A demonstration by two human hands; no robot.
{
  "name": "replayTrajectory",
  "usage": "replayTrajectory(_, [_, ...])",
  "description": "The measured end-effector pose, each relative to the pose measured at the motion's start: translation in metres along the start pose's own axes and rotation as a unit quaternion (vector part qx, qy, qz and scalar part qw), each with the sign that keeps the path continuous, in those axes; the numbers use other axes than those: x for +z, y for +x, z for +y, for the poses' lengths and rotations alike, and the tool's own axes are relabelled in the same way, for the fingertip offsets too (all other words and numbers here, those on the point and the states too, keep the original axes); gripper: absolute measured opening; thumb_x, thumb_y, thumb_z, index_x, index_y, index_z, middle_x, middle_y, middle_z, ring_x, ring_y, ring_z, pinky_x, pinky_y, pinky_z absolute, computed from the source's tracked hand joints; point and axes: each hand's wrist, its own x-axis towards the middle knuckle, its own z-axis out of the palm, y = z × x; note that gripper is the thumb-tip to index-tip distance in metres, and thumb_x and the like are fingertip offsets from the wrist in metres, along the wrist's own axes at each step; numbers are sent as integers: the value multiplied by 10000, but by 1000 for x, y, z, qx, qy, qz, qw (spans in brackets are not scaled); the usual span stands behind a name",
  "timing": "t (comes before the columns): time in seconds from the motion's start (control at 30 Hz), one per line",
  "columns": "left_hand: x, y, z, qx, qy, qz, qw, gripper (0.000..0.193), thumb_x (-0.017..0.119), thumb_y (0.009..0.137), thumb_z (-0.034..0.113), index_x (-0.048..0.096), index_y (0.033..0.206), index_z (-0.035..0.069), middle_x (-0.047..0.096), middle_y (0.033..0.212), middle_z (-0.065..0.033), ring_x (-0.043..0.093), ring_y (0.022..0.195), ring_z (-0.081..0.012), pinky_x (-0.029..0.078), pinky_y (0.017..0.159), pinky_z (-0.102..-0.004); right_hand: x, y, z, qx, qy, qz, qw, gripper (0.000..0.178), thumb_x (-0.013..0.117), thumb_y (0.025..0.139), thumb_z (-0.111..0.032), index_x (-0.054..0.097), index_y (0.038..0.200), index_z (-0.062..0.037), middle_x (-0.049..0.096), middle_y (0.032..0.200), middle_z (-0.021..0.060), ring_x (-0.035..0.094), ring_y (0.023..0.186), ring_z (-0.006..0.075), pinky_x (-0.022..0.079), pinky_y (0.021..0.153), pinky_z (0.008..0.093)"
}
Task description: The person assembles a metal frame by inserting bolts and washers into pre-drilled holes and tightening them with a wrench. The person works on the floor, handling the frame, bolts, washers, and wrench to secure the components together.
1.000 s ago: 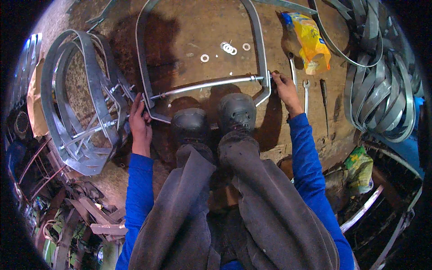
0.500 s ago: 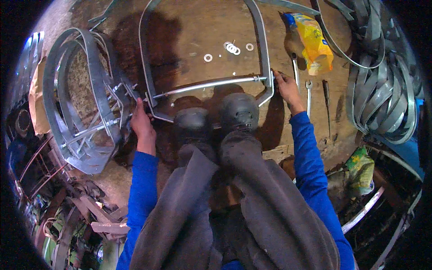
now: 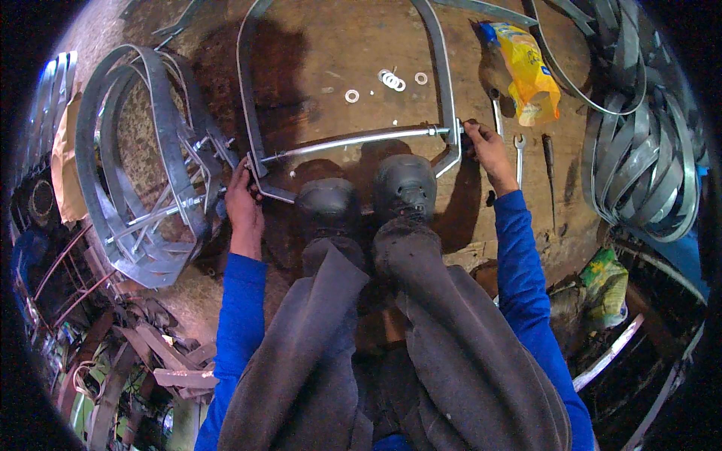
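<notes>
A U-shaped band of flat grey metal (image 3: 247,83) lies on the wooden board, its lower ends bent inward near my shoes. A shiny metal rod (image 3: 353,140) spans its two sides, with a nut (image 3: 432,131) on it just inside the right side. At the rod's left end, my left hand (image 3: 245,207) has its fingers closed against the band's outer side; whatever they pinch is hidden. My right hand (image 3: 492,154) pinches the rod's right end where it sticks out past the band. Several flat washers (image 3: 392,80) lie inside the U.
Similar assembled bands (image 3: 154,135) stand at the left. A wrench (image 3: 519,158), a screwdriver (image 3: 550,173) and a yellow plastic packet (image 3: 532,79) lie right of the band. Coiled metal strips (image 3: 647,158) are piled at the far right. My shoes (image 3: 404,184) stand close to the rod.
The left hand's fingers have shifted up and right, closer to the rod's left end. The right hand stays at the right end, its fingers slightly rearranged. The whole view has shifted slightly.
</notes>
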Motion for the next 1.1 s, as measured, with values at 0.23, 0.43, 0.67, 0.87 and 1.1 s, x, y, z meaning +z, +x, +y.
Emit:
replayTrajectory(0.23, [9,-4,12,-30,91,78,992,310,580,951,289,642,1178,85,616,849,47,448,626,-50,350,520,-210,-3,-7,-13,8,8,-8,1000,307,619,918,-296,685,961,1,650,808,19,540,717,99,438,675,255])
replayTrajectory(0.43, [1,1,6,-26,37,8,999,310,569,959,272,634,1189,75,603,840,63,412,613,-40,342,525,-200,-5,-7,-7,-18,44,-34,998,276,599,928,-292,654,1078,-68,624,843,-24,542,683,72,429,605,232])
replayTrajectory(0.67, [8,-12,16,-39,12,31,999,288,555,968,219,627,1205,72,617,875,51,404,603,-40,331,521,-192,-2,-14,-17,16,113,-41,993,250,592,929,-254,647,1101,-82,635,864,-30,546,708,69,418,617,222])
replayTrajectory(0.87, [-4,7,1,-12,33,17,999,300,593,946,165,614,1230,71,630,914,37,391,593,-36,327,503,-199,-3,-14,-16,26,114,-56,992,249,601,919,-220,653,1105,-63,645,874,-11,551,711,77,426,637,221])
replayTrajectory(1.1, [1,-3,5,-31,-14,20,999,367,636,921,277,624,1205,47,636,929,21,394,596,-52,331,528,-215,-5,-11,-14,20,209,-95,973,242,607,896,-127,657,1115,-39,626,838,-12,521,669,77,421,607,214])
